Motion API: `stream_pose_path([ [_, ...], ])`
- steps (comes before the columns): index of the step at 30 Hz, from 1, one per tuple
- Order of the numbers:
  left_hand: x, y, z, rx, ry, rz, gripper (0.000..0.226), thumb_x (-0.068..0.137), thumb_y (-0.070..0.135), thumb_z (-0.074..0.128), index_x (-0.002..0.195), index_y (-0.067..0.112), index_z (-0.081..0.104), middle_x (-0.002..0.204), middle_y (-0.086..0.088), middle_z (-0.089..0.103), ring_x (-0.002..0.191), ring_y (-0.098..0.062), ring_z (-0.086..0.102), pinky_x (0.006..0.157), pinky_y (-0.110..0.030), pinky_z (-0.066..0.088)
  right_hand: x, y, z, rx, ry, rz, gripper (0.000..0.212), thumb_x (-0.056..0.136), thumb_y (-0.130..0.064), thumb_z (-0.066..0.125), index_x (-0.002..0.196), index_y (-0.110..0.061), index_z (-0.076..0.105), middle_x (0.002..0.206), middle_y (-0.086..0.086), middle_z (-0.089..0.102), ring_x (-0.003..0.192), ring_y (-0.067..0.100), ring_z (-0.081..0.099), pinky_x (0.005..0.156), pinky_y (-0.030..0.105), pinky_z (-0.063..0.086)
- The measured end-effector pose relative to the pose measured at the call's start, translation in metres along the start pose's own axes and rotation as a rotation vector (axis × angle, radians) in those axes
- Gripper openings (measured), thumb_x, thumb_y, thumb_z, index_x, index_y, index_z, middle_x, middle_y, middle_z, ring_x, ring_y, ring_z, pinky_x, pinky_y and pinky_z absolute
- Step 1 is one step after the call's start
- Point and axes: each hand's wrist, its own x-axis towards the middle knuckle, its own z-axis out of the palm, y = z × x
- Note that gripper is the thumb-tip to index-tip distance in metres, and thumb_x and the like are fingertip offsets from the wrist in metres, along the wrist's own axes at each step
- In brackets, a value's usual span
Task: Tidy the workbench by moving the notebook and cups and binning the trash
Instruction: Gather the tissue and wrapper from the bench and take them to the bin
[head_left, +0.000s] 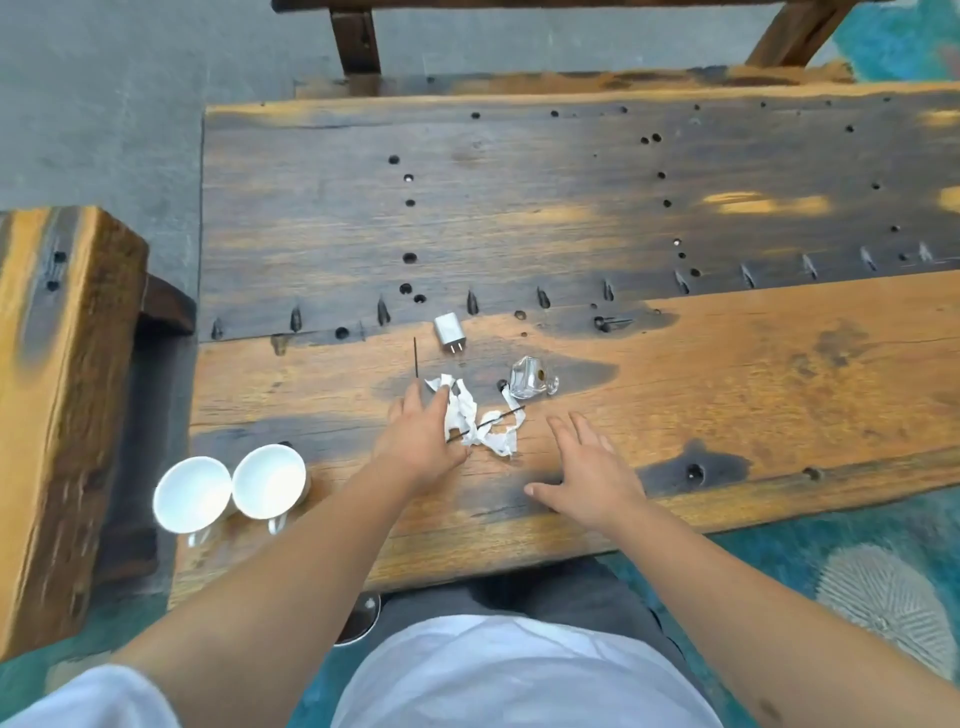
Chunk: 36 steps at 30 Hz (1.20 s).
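- Cups (231, 492): two white cups, touching side by side at the counter's (727, 364) near left corner; no hand on them.
- Thin dark stick (415, 357): lies just beyond the left hand, by the tissue.
- Left hand (422, 434): fingers spread narrow, tips on the left end of the crumpled tissue (475, 415); not yet closed on it.
- Step in hand, as judged: gathering the trash. Next move calls for pinching the tissue together with the second dark stick (488, 423) lying across it.
- White plug adapter (450, 332): just beyond the tissue; not trash by its look, leave clear of the sweep.
- Clear crumpled wrapper (531, 378): touching the tissue's right end; likely trash too.
- Right hand (584, 475): flat, fingers wide, empty, near the counter's front edge.
- Notebook and bin: not in view.
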Motion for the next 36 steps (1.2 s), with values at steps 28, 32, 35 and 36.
stream_pose_path([
  [28,0.040,0.041,0.054,-0.157,0.169,-0.060,0.022,0.086,0.002,0.050,0.104,0.012,0.043,0.106,-0.016,0.057,0.093,-0.035,0.055,0.072,-0.040,0.042,0.142,0.014,-0.013,-0.132,-0.007,-0.277,0.080,0.083,-0.032,0.069,0.147,-0.034,0.021,0.155,0.006,0.022,0.134,0.033,0.038,0.093,0.045,0.049],
  [32,0.048,0.043,0.051,0.076,0.102,-0.075,0.014,0.089,0.006,0.048,0.102,0.011,0.045,0.106,-0.018,0.061,0.098,-0.036,0.056,0.070,-0.038,0.036,0.144,0.012,-0.011,-0.086,0.005,-0.248,0.071,0.083,-0.027,0.066,0.142,-0.034,0.027,0.149,0.006,0.030,0.127,0.032,0.045,0.087,0.044,0.050],
  [35,0.054,0.036,0.041,0.130,0.062,-0.093,0.020,0.086,0.013,0.045,0.104,0.009,0.055,0.103,-0.018,0.065,0.098,-0.038,0.060,0.074,-0.040,0.045,0.145,0.011,-0.010,-0.055,0.014,-0.238,0.064,0.085,-0.028,0.065,0.139,-0.034,0.031,0.147,0.006,0.033,0.125,0.033,0.046,0.087,0.044,0.050],
  [36,0.056,0.033,0.036,0.085,0.071,-0.103,0.022,0.086,0.014,0.044,0.102,0.009,0.057,0.102,-0.019,0.066,0.096,-0.040,0.061,0.074,-0.040,0.046,0.146,0.011,-0.010,-0.049,0.021,-0.240,0.062,0.086,-0.029,0.064,0.138,-0.033,0.031,0.146,0.006,0.034,0.124,0.032,0.046,0.086,0.044,0.050],
])
